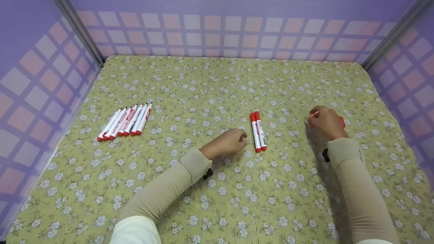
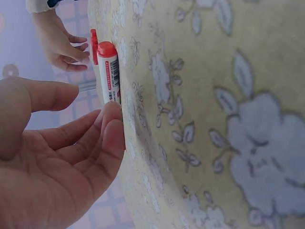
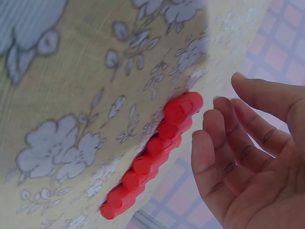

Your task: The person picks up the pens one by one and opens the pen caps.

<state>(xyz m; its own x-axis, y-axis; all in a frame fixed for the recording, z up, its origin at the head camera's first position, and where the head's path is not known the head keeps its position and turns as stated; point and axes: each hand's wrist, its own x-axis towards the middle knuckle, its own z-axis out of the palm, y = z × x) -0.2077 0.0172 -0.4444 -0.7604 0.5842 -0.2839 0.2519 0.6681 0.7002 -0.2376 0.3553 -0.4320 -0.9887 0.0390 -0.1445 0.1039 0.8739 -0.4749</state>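
Observation:
Two capped red-and-white markers (image 1: 260, 132) lie side by side in the middle of the cloth. My left hand (image 1: 227, 143) is just left of them, apart from them, with loosely bent fingers and nothing held. In the left wrist view, a marker's red cap and printed barrel (image 2: 108, 71) show beyond the fingertips. On the right side, a row of several red marker caps (image 3: 143, 164) lies on the cloth. My right hand (image 1: 327, 122) hovers over this row and hides most of it in the head view. Its thumb and fingers are apart, close beside the caps, holding nothing.
Several uncapped white markers with red ends (image 1: 123, 120) lie in a slanted row at the left, tips pointing away. A flowered yellow cloth (image 1: 203, 84) covers the table. Purple checked panels (image 1: 210, 30) stand at the back and both sides, with grey posts at the corners.

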